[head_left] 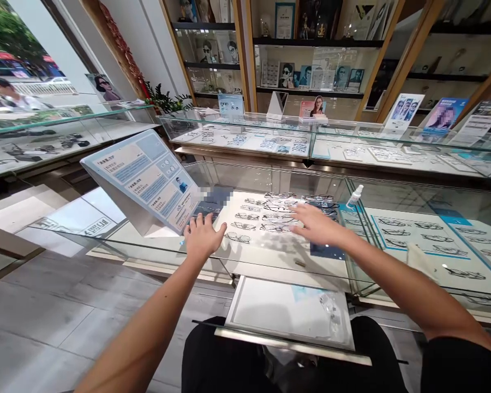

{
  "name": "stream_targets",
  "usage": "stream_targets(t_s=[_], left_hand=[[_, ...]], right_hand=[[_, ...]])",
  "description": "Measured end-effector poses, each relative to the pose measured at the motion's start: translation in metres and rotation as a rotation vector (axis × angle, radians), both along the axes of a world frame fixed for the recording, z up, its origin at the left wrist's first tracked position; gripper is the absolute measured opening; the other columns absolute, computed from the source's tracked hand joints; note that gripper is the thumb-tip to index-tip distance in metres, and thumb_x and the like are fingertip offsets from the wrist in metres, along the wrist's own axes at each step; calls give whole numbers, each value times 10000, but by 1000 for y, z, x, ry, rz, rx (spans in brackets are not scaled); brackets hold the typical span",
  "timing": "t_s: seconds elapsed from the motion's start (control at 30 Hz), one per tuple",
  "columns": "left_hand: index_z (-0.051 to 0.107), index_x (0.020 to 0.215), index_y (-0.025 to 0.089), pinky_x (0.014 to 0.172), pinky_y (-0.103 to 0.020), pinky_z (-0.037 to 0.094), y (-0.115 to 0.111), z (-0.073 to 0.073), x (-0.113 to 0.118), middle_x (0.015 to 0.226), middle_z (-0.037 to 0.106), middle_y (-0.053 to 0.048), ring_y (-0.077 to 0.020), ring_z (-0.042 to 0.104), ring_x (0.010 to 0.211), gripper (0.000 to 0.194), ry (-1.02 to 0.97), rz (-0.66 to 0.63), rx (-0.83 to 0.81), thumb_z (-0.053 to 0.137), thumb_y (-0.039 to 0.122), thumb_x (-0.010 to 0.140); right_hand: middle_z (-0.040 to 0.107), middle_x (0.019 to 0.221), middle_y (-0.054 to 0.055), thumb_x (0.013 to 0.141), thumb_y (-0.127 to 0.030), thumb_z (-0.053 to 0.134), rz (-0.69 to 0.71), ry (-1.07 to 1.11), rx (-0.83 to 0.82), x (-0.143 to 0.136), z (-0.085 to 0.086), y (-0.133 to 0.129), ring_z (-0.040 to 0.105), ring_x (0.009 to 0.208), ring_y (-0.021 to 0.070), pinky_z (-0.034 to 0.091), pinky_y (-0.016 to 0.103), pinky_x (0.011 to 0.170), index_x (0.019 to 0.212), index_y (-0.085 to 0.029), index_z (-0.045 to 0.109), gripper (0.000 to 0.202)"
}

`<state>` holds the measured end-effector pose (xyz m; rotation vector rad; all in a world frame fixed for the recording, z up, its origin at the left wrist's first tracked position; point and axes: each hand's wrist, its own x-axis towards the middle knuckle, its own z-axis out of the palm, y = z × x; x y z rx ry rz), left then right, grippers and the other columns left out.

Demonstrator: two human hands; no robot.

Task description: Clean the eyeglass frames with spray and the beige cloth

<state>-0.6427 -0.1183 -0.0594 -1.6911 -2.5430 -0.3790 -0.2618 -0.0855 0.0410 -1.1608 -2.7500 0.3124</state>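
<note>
My left hand [203,236] is over the glass counter near its front edge, fingers spread and holding nothing, beside the lower right corner of a blue and white display board [143,177]. My right hand [315,222] reaches over rows of eyeglasses, its fingers apart, with no object visible in it. Several pairs show between the hands, among them thin-framed glasses [238,237] closest to my left hand and dark-framed glasses [276,226] by my right fingertips. Whether either hand touches the glass is hard to tell.
A white spray bottle [355,196] stands right of the glasses. An open drawer [278,314] with small clear items juts out over my lap. More eyewear fills the right-hand case [425,234]. Behind are another glass showcase [245,139] and shelves [319,41] with pictures.
</note>
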Motion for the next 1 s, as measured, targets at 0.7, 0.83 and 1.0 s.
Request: stream_targets(t_s=[0.7, 0.83, 1.0], left_hand=[[341, 1667, 105, 1304, -594, 119, 6, -2, -3, 1767, 206, -252, -447, 164, 1626, 850, -81, -57, -65, 313, 674, 1037], [348, 1665, 101, 1304, -582, 133, 6, 1, -1, 1766, 217, -249, -446, 177, 1626, 856, -67, -44, -77, 306, 674, 1031], [357, 1663, 110, 1304, -579, 151, 4, 7, 1, 1765, 237, -238, -439, 200, 1623, 880, -51, -36, -81, 290, 702, 1014]], right_hand=[[256, 1779, 165, 953, -714, 593, -498, -12, 255, 119, -140, -215, 169, 1654, 431, 227, 630, 1321, 1677, -160, 342, 946], [186, 1792, 193, 804, -833, 683, -458, -45, 264, 140, -122, -170, 96, 1666, 425, 161, 618, 1340, 1701, -108, 249, 1233], [131, 1795, 226, 776, -888, 637, -408, -75, 222, 156, -114, -126, 85, 1678, 380, 125, 531, 1364, 1700, -5, 174, 1359]])
